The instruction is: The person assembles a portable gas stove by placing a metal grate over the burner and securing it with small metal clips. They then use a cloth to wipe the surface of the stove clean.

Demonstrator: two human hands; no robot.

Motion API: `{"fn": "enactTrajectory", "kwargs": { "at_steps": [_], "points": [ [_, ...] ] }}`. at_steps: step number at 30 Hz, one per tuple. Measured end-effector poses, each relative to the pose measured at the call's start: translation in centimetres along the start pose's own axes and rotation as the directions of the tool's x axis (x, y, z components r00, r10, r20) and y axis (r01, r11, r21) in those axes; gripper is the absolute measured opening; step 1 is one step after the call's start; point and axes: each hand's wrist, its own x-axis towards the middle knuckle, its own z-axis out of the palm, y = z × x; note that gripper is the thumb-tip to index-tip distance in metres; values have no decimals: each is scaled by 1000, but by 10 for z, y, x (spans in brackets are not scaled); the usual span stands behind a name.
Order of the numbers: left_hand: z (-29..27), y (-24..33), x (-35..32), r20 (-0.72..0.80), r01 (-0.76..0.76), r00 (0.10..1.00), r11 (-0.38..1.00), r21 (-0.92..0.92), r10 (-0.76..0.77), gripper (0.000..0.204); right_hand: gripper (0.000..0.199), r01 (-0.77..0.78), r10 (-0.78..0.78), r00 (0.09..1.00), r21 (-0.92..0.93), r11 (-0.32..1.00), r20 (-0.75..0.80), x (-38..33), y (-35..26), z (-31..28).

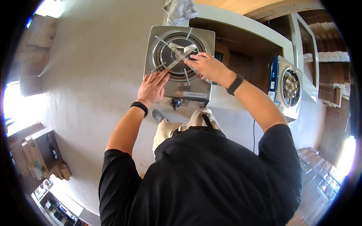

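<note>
A single-burner steel gas stove (158, 37) lies flat on a grey workbench (230, 22) in front of me. Strips of pale tape (177, 51) cross its black round burner (171, 62). My left hand (152, 87) rests flat on the stove's left front part, fingers together and pointing up toward the burner ring. My right hand (205, 66) presses down on the right side of the burner, fingertips on the end of a tape strip. A black control knob (174, 102) sticks out of the stove's front panel. Both wrists carry black bands.
A second steel stove (286, 86) stands on edge at the right of the bench. A grey cloth (180, 9) lies at the bench's far end. Cardboard boxes (36, 158) and more stoves (56, 205) sit on the floor at lower left. Wooden shelving (332, 56) lines the right.
</note>
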Motion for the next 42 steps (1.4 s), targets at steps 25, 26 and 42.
{"fn": "enactTrajectory", "kwargs": {
  "at_steps": [25,26,42],
  "points": [
    [-142,-126,-146,-135,-138,985,966,-217,110,20,66,-46,152,913,-276,960,378,27,-21,-18],
    [-144,-133,-141,-134,-141,984,967,-213,114,21,64,-16,139,918,-315,949,371,25,-21,-21],
    [-120,-234,86,-35,-499,852,789,-358,522,26,64,-17,52,911,-88,996,408,15,-4,-24]
  ]
}}
